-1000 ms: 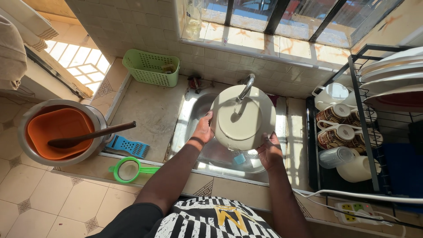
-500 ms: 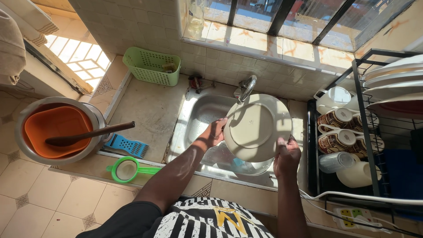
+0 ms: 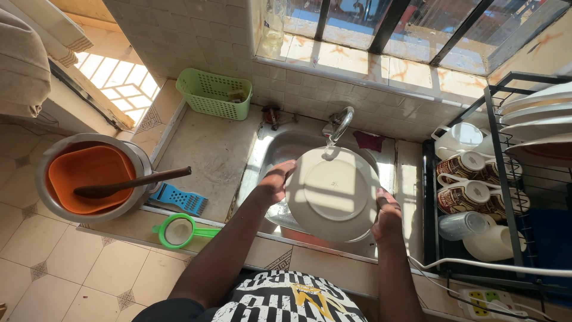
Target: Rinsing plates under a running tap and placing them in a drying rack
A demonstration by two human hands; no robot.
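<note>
A round cream plate (image 3: 332,194) is held over the steel sink (image 3: 280,152) at the centre of the frame, just below the tap (image 3: 337,125). Its left rim is gripped by the left hand (image 3: 275,182), fingers clenched on the edge; its lower right rim is gripped by the right hand (image 3: 387,214). At the right a dish rack (image 3: 494,179) holds mugs and plates. On the surface at the left sit a blue grater (image 3: 179,198) and a green strainer (image 3: 179,231).

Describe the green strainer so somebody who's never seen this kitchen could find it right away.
Start at the big metal pot holding an orange bowl, left of the sink. Just right of it, at the counter's front edge, lies the strainer: round, bright green rim and handle, unlike the flat blue grater behind it.
</note>
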